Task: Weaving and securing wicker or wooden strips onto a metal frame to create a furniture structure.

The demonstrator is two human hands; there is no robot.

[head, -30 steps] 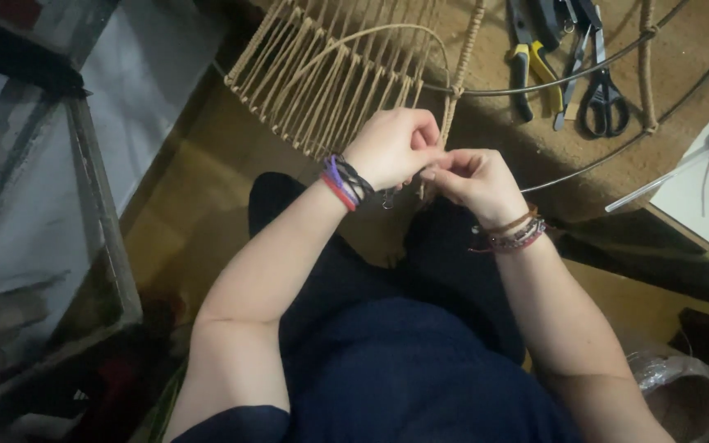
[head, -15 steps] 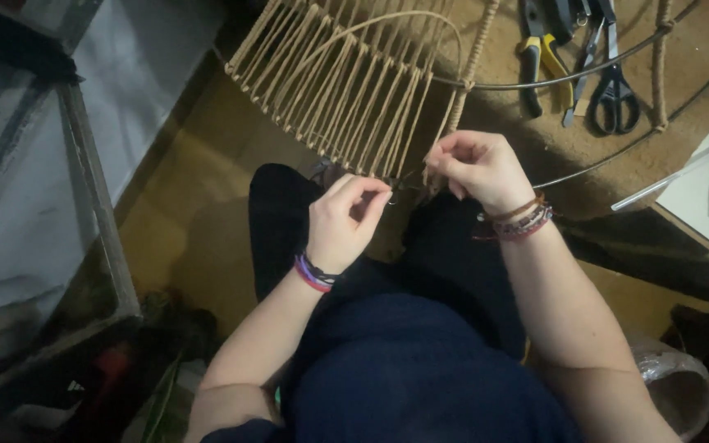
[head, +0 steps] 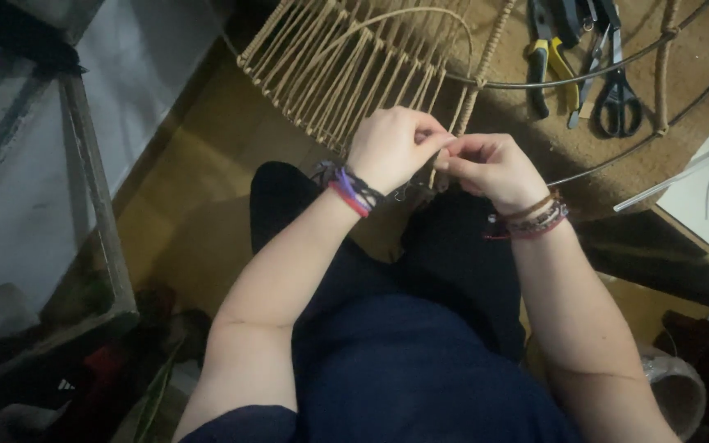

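Both hands meet right at the lower edge of the corded wire frame (head: pixel 354 74). Left hand (head: pixel 391 148) and right hand (head: pixel 490 164) are each curled, fingertips touching and pinching a tan cord (head: pixel 435 168) between them. Pliers (head: pixel 545 57) and scissors (head: pixel 617 82) lie well beyond the right hand.

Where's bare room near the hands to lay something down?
Bare tan floor left of the woven cord frame, up to the metal-framed glass panel. Crowded at upper right: pliers, scissors, wire hoop. Both hands, left hand and right hand, pinch cord together.
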